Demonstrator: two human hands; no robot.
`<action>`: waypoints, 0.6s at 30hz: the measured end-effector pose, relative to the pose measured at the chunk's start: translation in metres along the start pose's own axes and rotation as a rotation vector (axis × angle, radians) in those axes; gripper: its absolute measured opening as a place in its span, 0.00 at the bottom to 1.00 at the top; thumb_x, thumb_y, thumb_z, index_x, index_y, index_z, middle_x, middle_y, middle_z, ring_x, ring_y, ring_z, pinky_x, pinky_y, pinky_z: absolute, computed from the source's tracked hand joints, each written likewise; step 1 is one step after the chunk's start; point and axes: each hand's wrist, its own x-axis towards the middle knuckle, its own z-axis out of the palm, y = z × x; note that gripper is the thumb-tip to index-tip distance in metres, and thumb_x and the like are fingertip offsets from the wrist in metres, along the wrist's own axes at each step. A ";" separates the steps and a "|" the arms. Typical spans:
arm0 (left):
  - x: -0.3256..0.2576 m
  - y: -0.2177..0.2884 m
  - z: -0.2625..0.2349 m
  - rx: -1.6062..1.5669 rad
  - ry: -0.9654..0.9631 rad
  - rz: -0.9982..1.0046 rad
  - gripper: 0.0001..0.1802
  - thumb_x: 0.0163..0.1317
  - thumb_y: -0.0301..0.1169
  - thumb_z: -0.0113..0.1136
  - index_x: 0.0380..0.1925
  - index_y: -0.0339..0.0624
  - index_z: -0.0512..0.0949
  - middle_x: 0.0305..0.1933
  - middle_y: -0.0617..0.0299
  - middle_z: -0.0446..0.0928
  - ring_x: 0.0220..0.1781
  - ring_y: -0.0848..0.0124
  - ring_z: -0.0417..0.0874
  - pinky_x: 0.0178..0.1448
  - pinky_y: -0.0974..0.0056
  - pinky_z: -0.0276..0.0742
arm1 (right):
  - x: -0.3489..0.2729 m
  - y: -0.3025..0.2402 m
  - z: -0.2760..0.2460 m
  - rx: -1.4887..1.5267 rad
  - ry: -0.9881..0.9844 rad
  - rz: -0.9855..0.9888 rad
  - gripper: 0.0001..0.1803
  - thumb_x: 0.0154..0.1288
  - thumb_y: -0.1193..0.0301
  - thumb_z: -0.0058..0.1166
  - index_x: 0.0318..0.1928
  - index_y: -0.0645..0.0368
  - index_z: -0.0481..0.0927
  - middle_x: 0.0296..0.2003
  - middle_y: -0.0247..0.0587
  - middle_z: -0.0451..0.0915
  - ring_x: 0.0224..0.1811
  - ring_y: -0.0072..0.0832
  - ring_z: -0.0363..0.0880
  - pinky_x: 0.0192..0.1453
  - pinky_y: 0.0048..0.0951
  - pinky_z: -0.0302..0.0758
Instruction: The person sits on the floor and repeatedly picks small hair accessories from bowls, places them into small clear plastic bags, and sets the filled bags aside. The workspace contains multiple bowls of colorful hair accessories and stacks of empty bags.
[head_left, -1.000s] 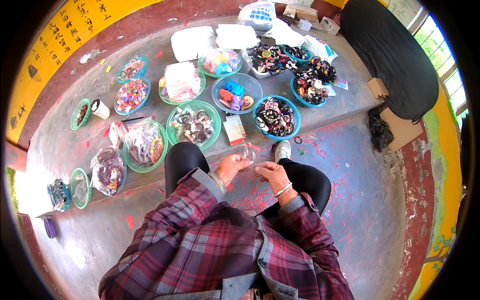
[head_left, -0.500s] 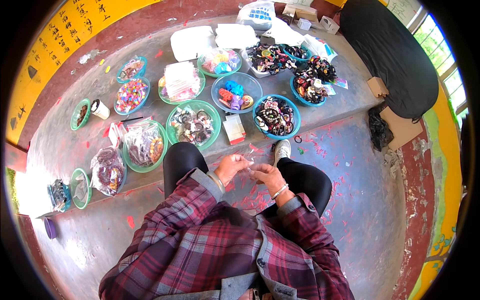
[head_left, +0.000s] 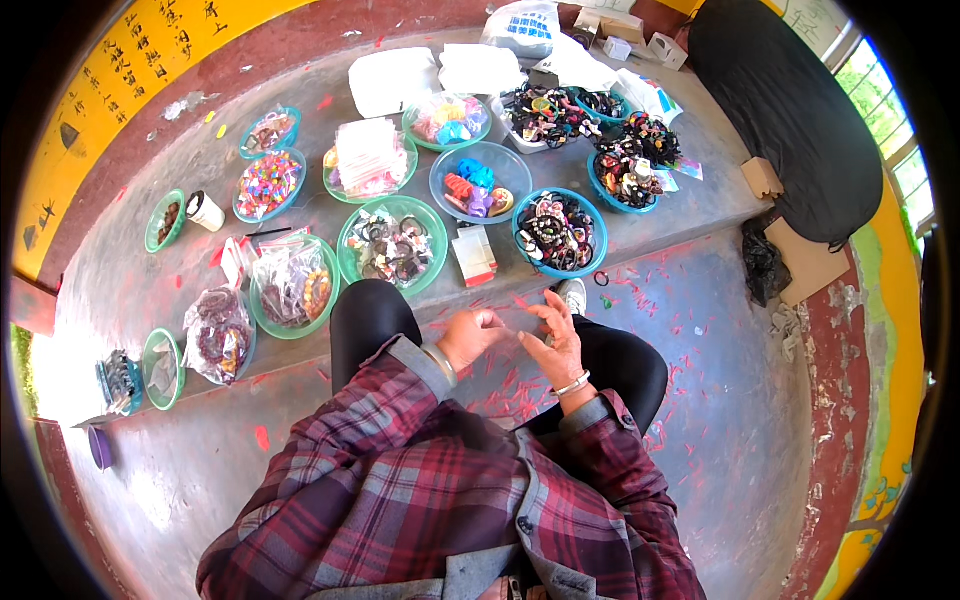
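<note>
My left hand [head_left: 468, 339] is closed in a pinch over my lap; whatever sits between thumb and forefinger is too small to make out. Close beside it my right hand [head_left: 558, 342] is raised, its fingers apart. A faint thin line seems to run between the two hands, too blurred to name. Beyond them stand a red and white small box [head_left: 474, 256], a green basin [head_left: 437, 272] of dark bands and small pieces, and a blue basin [head_left: 600, 246] heaped with dark hair ties.
More basins fill the raised concrete ledge, among them a clear basin [head_left: 438, 208] of bright pieces and a basin [head_left: 300, 180] of colourful bits. Bagged goods [head_left: 218, 335] lie at left. Red scraps [head_left: 510, 395] litter the floor. A large black covered object [head_left: 790, 120] stands at right.
My hands have drawn apart. The right hand has spread and lifted its fingers, while the left stays pinched. The whole view has shifted slightly.
</note>
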 end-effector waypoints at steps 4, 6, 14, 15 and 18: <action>-0.003 0.007 0.002 0.289 0.018 0.126 0.08 0.50 0.31 0.64 0.23 0.38 0.76 0.20 0.66 0.75 0.21 0.82 0.71 0.24 0.73 0.66 | -0.001 -0.002 -0.002 -0.095 -0.068 0.067 0.16 0.43 0.71 0.61 0.38 0.54 0.78 0.55 0.46 0.65 0.47 0.28 0.71 0.41 0.26 0.70; -0.003 0.002 0.003 0.259 0.018 0.133 0.11 0.48 0.33 0.64 0.23 0.37 0.76 0.21 0.61 0.75 0.22 0.75 0.74 0.27 0.68 0.69 | -0.001 -0.002 -0.003 -0.083 -0.098 0.093 0.13 0.44 0.71 0.60 0.35 0.55 0.79 0.55 0.48 0.65 0.46 0.28 0.72 0.40 0.26 0.70; -0.003 -0.002 0.001 0.379 -0.027 0.225 0.08 0.50 0.30 0.63 0.25 0.35 0.77 0.26 0.61 0.78 0.28 0.78 0.76 0.30 0.70 0.71 | -0.003 0.002 -0.001 0.029 -0.164 0.158 0.09 0.46 0.72 0.59 0.32 0.56 0.81 0.54 0.51 0.66 0.49 0.30 0.71 0.43 0.27 0.70; -0.002 -0.003 0.001 0.368 -0.052 0.229 0.08 0.51 0.29 0.62 0.26 0.35 0.77 0.27 0.61 0.78 0.29 0.78 0.76 0.31 0.70 0.71 | -0.003 0.006 -0.001 0.031 -0.159 0.132 0.09 0.46 0.72 0.59 0.32 0.56 0.81 0.54 0.51 0.67 0.51 0.32 0.70 0.46 0.29 0.69; -0.002 -0.005 0.004 0.291 -0.102 0.201 0.07 0.52 0.28 0.59 0.29 0.34 0.77 0.29 0.60 0.79 0.31 0.77 0.78 0.34 0.70 0.73 | -0.004 0.014 0.001 -0.141 -0.071 -0.063 0.08 0.44 0.73 0.60 0.30 0.56 0.81 0.53 0.50 0.67 0.51 0.36 0.68 0.47 0.31 0.68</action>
